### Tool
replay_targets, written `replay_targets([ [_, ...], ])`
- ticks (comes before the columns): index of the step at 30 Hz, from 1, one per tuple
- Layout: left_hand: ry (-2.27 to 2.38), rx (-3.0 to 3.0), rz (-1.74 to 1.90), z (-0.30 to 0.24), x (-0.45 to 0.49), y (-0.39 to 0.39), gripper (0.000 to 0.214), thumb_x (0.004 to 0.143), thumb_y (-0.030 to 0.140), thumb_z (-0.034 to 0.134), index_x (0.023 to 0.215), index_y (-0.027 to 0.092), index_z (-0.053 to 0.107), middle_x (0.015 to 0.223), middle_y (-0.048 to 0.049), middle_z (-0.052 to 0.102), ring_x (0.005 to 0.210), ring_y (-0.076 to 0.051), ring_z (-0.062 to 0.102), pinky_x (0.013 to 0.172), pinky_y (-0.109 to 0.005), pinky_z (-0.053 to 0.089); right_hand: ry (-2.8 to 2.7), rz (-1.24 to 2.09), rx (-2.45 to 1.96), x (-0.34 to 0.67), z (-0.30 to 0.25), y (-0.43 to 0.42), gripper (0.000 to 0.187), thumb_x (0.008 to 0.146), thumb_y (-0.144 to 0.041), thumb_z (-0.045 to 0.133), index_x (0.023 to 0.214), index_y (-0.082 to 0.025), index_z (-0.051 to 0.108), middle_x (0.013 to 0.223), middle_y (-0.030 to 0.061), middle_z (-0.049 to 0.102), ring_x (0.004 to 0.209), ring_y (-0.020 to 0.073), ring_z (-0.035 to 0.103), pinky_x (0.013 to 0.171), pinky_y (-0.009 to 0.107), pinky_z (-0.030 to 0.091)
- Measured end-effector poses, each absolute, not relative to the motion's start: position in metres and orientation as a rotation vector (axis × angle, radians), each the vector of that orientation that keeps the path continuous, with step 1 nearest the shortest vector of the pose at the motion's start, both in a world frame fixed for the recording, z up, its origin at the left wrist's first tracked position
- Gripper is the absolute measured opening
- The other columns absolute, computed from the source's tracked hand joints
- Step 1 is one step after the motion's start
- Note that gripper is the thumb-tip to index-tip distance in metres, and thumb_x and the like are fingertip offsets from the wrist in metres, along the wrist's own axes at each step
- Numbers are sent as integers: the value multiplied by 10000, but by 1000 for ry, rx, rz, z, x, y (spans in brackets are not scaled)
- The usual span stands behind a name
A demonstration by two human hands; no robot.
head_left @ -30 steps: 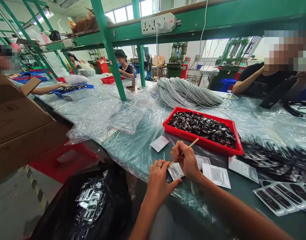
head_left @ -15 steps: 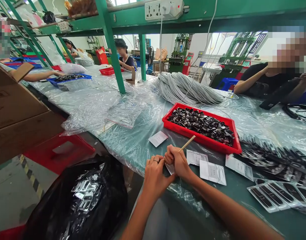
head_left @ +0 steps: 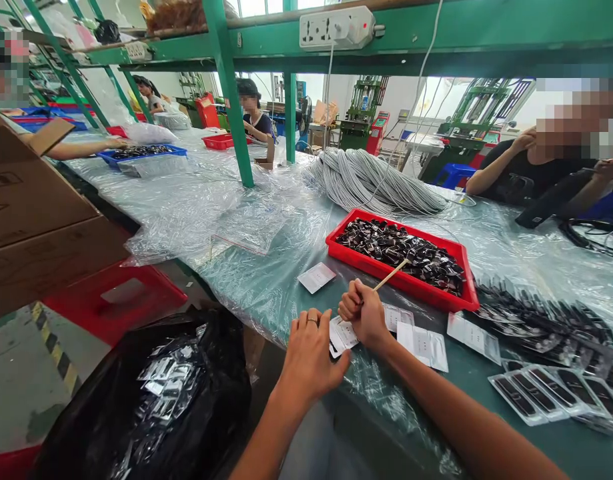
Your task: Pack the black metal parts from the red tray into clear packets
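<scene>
My right hand (head_left: 363, 313) is closed round a thin wooden stick (head_left: 392, 274) that slants up toward the red tray (head_left: 460, 298) of small black parts. My left hand (head_left: 310, 353) lies on the table edge, fingers bent, its thumb and fingertips pressing a small clear plastic bag (head_left: 339, 335). More flat empty bags (head_left: 422, 344) lie just right of my right hand. One loose bag (head_left: 315, 277) lies further left on the green table (head_left: 266, 293).
Filled bags (head_left: 546, 393) lie at the right, with a heap of them behind. A black sack (head_left: 151, 393) of filled bags sits below the table edge. Grey cable coil (head_left: 371, 180), cardboard boxes (head_left: 31, 220), a red stool (head_left: 116, 297). Other people sit around the table.
My right hand lifted off the bag and moved slightly right, the stick now pointing at the tray. My left hand slid down and flattened on the bag.
</scene>
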State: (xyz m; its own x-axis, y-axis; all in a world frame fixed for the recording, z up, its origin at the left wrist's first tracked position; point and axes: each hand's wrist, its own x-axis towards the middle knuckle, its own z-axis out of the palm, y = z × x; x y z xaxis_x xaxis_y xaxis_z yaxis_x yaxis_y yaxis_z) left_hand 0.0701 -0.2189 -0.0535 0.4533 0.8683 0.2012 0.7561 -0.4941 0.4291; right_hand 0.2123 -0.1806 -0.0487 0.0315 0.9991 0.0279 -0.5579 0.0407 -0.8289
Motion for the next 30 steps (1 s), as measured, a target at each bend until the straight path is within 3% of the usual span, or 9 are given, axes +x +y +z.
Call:
replay_targets([
  [5, 1350, 2381, 639, -60, 75, -217, 285, 804, 323, 647, 1056, 199, 595, 1018, -64, 570, 998, -266, 540, 858, -418, 433, -884, 1269, -775, 197, -55, -187, 488, 838, -495, 569, 520, -226, 313, 428, -97, 204, 398, 70, 130, 420, 266, 123],
  [10, 1348, 2377, 674, -65, 74, -214, 306, 767, 280, 686, 1047, 183, 612, 1009, -62, 590, 990, -261, 554, 860, -414, 441, -1043, 1231, -895, 191, -59, -190, 503, 845, -534, 561, 517, -227, 334, 459, -83, 248, 431, 76, 197, 434, 274, 162],
  [15, 1384, 2372, 684, -67, 74, -212, 274, 754, 315, 724, 993, 202, 652, 996, -55, 600, 974, -259, 572, 847, -413, 449, -1040, 1333, -916, 198, -47, -198, 498, 830, -530, 563, 513, -231, 321, 429, -96, 235, 396, 62, 172, 404, 253, 135],
  [20, 1405, 2392, 612, -61, 73, -214, 388, 767, 365, 728, 1100, 187, 635, 1037, -78, 589, 995, -272, 562, 860, -416, 447, -922, 1618, -868, 218, -37, -203, 446, 821, -443, 572, 522, -227, 321, 402, -114, 209, 356, 50, 117, 371, 225, 109],
  [23, 1459, 2399, 511, -54, 73, -214, 376, 772, 359, 713, 1083, 165, 633, 1039, -97, 582, 1003, -294, 550, 874, -435, 444, -753, 1486, -781, 228, -41, -193, 448, 824, -436, 561, 525, -224, 303, 401, -118, 169, 364, 56, 86, 375, 222, 118],
  [28, 1327, 2402, 565, -55, 78, -208, 535, 765, 360, 701, 1237, 159, 550, 1168, -122, 563, 1113, -319, 513, 953, -471, 416, -744, 1344, -718, 224, -53, -177, 452, 825, -451, 570, 531, -222, 315, 405, -114, 178, 375, 62, 102, 394, 233, 130],
  [30, 1271, 2357, 577, -60, 80, -206, 470, 770, 335, 694, 1191, 163, 574, 1144, -112, 573, 1087, -303, 522, 944, -461, 426, -788, 1308, -709, 218, -57, -175, 463, 830, -475, 565, 532, -225, 315, 412, -114, 185, 379, 61, 113, 401, 236, 137],
])
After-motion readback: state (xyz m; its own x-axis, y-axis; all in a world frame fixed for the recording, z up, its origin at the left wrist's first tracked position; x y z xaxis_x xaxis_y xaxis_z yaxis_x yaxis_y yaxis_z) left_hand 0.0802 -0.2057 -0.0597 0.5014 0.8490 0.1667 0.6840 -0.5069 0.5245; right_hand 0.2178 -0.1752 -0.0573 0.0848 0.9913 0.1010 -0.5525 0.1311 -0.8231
